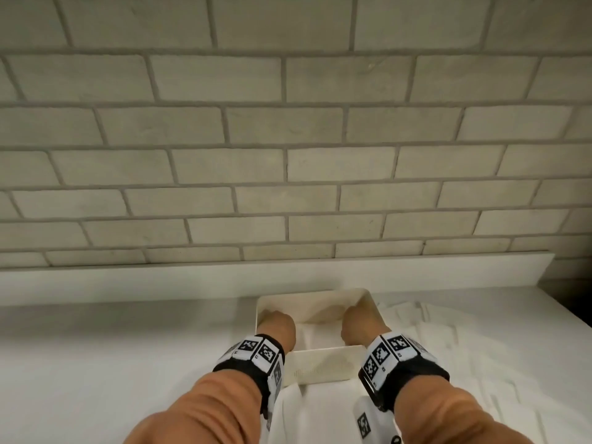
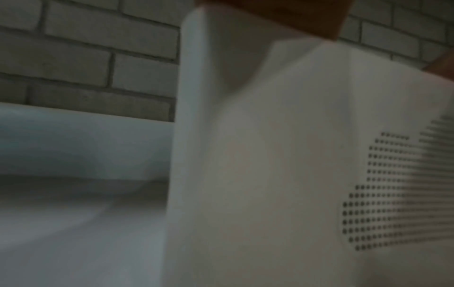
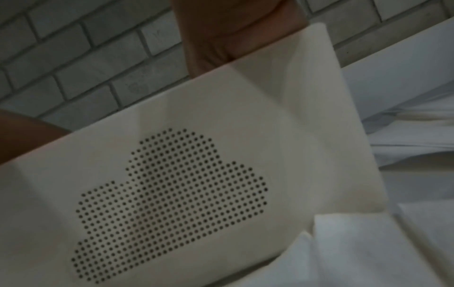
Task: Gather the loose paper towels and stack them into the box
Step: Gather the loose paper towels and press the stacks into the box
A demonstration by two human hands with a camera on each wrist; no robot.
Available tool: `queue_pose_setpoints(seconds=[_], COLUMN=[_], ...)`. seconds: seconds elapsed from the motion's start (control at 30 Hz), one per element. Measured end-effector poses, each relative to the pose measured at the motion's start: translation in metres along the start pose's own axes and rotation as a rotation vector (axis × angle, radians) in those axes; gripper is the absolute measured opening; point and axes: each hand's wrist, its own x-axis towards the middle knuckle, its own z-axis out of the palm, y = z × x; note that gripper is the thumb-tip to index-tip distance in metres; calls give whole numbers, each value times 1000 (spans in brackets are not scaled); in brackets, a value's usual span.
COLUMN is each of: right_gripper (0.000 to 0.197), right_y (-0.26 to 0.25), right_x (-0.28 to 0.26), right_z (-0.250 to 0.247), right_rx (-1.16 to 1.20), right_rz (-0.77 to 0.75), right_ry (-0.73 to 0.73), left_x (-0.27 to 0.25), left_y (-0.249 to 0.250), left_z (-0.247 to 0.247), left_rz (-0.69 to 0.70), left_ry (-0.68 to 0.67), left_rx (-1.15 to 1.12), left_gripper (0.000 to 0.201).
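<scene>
A white box point(image 1: 320, 366) with a cloud of small holes in its front wall point(image 3: 172, 203) stands on the white counter. Both hands reach down into it from the near side, the left hand point(image 1: 276, 328) at its left end and the right hand point(image 1: 362, 326) at its right end. The box walls hide their fingers in every view. White paper towels point(image 1: 315, 334) lie inside the box between the hands. Loose paper towels point(image 1: 432, 341) are spread over the counter to the right of the box and under its front point(image 3: 368, 252). In the left wrist view the box wall point(image 2: 282, 155) fills most of the picture.
A grey brick wall point(image 1: 288, 139) rises behind a low white ledge point(image 1: 192, 277) at the back of the counter. Bare counter point(image 1: 112, 347) lies left of the box. The counter's right edge point(image 1: 573, 310) drops off into a dark gap.
</scene>
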Motion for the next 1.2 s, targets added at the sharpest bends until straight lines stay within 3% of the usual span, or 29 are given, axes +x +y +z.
queue_pose_setpoints(seconds=[0.1, 0.23, 0.33, 0.4, 0.5, 0.57, 0.67, 0.73, 0.83, 0.9, 1.0, 1.13, 1.2], right_gripper=[31, 30, 36, 31, 22, 30, 50, 62, 64, 66, 71, 66, 67], right_y=[0, 1, 21, 42, 69, 73, 62, 51, 39, 32, 21, 11, 8], right_x=[-6, -30, -70, -105, -149, -170, -188, -196, -200, -200, -199, -200, -199], right_z=[1, -17, -42, -50, -32, -7, 35, 56, 72, 74, 78, 77, 80], right_rx=[73, 278, 665, 869, 1128, 1122, 844, 784, 811, 842, 912, 1080, 1068], right_rz=[-26, -44, -27, 64, 254, 351, 411, 440, 489, 505, 506, 540, 528], right_ry=[-86, 10, 132, 264, 337, 198, -99, -158, -91, -29, 62, 123, 87], left_x=[-3, -17, -36, -57, -87, -100, -113, -123, -133, -134, -135, -145, -143], left_y=[1, 2, 1, -1, -3, 2, 14, 22, 30, 33, 39, 51, 56], left_z=[-1, -9, -17, -18, -6, 15, 54, 76, 92, 96, 96, 97, 102], left_rz=[-4, -22, -52, -52, -77, -93, -176, -276, -434, -502, -520, -527, -495], left_ry=[8, 133, 343, 409, 237, 108, -21, -77, -67, -72, -53, -41, -44], left_rx=[16, 9, -281, -538, -790, -759, -735, -778, -890, -1080, -1421, -1473, -1532], left_gripper=[31, 29, 28, 27, 28, 37, 38, 56, 72, 81, 84, 84, 80])
